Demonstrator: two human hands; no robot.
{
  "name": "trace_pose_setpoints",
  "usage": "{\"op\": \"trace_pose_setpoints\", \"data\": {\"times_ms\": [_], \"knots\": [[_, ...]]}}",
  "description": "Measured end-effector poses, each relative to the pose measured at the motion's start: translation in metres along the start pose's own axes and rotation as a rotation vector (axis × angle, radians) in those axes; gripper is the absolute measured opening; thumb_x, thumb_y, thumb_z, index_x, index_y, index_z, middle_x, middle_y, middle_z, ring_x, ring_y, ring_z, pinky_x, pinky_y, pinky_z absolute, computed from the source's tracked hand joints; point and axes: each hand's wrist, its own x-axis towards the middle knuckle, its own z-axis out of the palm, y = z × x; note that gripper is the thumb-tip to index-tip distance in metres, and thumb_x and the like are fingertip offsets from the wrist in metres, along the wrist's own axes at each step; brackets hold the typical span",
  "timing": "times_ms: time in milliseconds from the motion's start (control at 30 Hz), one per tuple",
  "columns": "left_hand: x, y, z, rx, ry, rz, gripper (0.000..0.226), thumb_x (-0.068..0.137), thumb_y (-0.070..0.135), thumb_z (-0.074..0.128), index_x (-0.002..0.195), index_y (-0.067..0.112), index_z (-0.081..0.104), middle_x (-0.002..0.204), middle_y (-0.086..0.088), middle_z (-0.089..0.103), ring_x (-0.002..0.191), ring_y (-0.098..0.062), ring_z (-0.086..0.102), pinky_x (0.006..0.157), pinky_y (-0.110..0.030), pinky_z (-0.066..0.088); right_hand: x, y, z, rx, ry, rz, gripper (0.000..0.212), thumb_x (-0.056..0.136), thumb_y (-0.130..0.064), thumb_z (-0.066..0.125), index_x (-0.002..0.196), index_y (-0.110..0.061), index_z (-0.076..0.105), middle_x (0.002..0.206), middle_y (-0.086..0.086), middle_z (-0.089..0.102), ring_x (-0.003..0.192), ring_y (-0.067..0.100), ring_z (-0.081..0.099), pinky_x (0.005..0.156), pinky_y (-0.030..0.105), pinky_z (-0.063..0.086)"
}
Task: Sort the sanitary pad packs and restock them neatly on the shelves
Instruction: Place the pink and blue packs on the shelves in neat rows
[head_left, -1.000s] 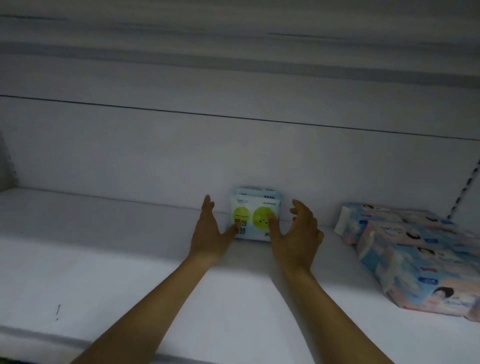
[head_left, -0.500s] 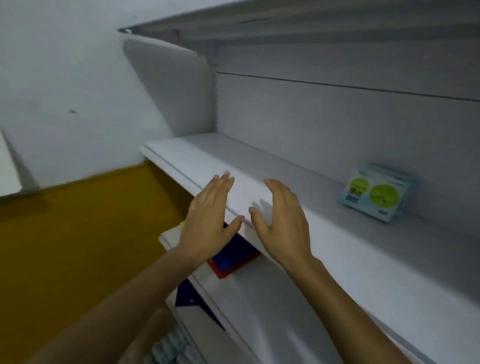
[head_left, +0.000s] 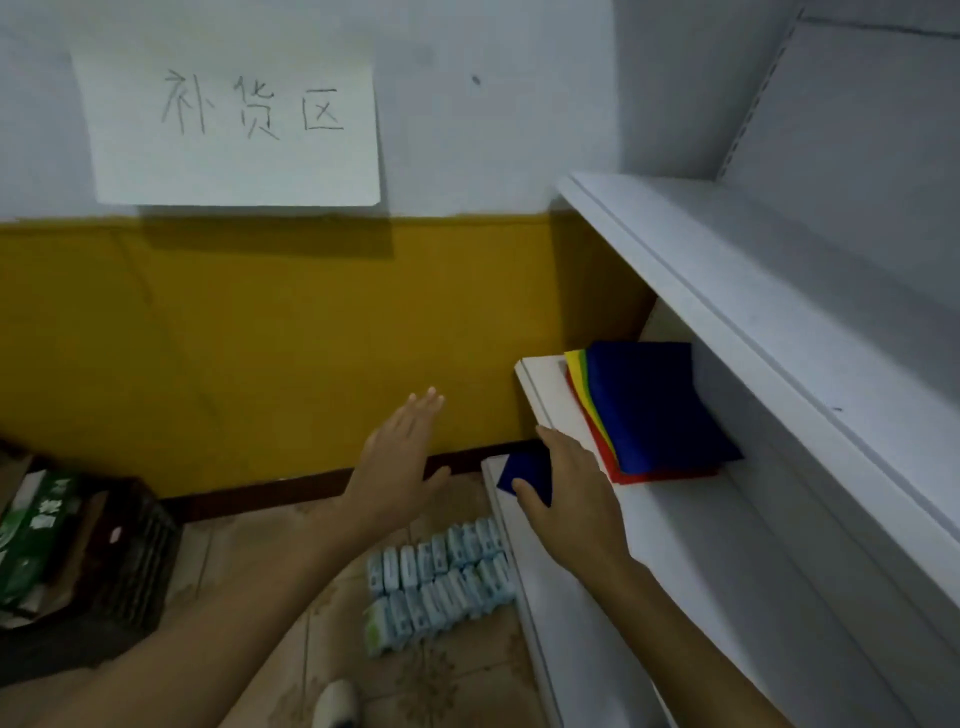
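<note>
Several pale blue sanitary pad packs (head_left: 439, 582) stand in two rows on the tiled floor beside the white shelving unit. My left hand (head_left: 397, 462) hovers above them with flat, spread fingers and holds nothing. My right hand (head_left: 571, 499) is also empty and open, just in front of the lower shelf (head_left: 540, 400) edge. The upper white shelf (head_left: 727, 291) runs along the right; the part in view carries no packs.
A stack of coloured sheets (head_left: 649, 410), blue on top, lies on the lower shelf. A dark crate (head_left: 130, 561) with a green pack (head_left: 31, 540) sits on the floor at left. A paper sign (head_left: 234, 114) hangs on the white and yellow wall. A shoe (head_left: 337, 704) shows at the bottom.
Both hands let go of the pack with green circles on the shelf and pulled back. My view swung left and down to the floor stock beside the shelving.
</note>
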Motion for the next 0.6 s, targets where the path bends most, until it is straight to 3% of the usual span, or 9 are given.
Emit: {"op": "trace_pose_setpoints", "data": {"times_ms": [100,300,333,400,467,600], "knots": [[0.0,-0.051,0.001,-0.002,-0.094,-0.095,0.079,0.095,0.036,0.054,0.153,0.023,0.002,0.161,0.006,-0.001,0.148,-0.014,-0.001,0.118,-0.046,0.018,0.015,-0.012,0.055,0.015,-0.135,0.03,0.062,0.093,-0.038,0.056,0.146,-0.013,0.034,0.143,0.004,0.045,0.129,0.022,0.044,0.105,0.038,0.04],[0.012,-0.163,-0.002,-0.063,-0.171,-0.161,0.08,0.095,0.032,0.057,0.153,0.018,0.004,0.16,0.005,0.004,0.148,-0.015,0.004,0.119,-0.04,0.017,0.058,-0.054,0.165,0.082,-0.381,0.217,0.041,0.098,-0.022,0.052,0.136,-0.009,0.043,0.131,0.006,0.05,0.124,0.021,0.047,0.09,0.005,0.029],[0.014,-0.18,-0.001,-0.064,-0.183,-0.166,0.082,0.094,0.032,0.058,0.153,0.018,0.004,0.16,0.004,0.003,0.148,-0.016,0.005,0.119,-0.039,0.017,0.063,-0.061,0.177,0.059,-0.384,0.215,0.04,0.098,-0.022,0.052,0.135,-0.009,0.045,0.129,0.005,0.051,0.121,0.021,0.049,0.089,0.007,0.031],[0.019,-0.207,0.001,-0.042,-0.22,-0.17,0.085,0.093,0.034,0.06,0.153,0.017,0.002,0.16,0.002,0.004,0.148,-0.017,0.006,0.119,-0.037,0.017,0.07,-0.071,0.196,-0.012,-0.369,0.187,0.042,0.094,-0.028,0.054,0.133,-0.012,0.047,0.124,0.005,0.055,0.112,0.022,0.053,0.092,0.026,0.043],[0.027,-0.228,0.005,-0.037,-0.248,-0.172,0.085,0.092,0.035,0.06,0.153,0.014,0.004,0.161,-0.002,0.007,0.148,-0.019,0.009,0.119,-0.036,0.017,0.074,-0.074,0.213,-0.026,-0.377,0.195,0.048,0.091,-0.031,0.056,0.133,-0.011,0.047,0.123,0.007,0.056,0.11,0.023,0.054,0.09,0.036,0.047],[0.033,-0.26,0.029,-0.098,-0.321,-0.225,0.079,0.091,0.039,0.056,0.152,0.008,0.014,0.159,-0.01,0.017,0.146,-0.026,0.018,0.118,-0.041,0.021,0.077,-0.062,0.24,0.062,-0.501,0.331,0.052,0.095,-0.031,0.058,0.141,-0.017,0.039,0.127,-0.005,0.053,0.113,0.009,0.052,0.088,0.016,0.035]]}}
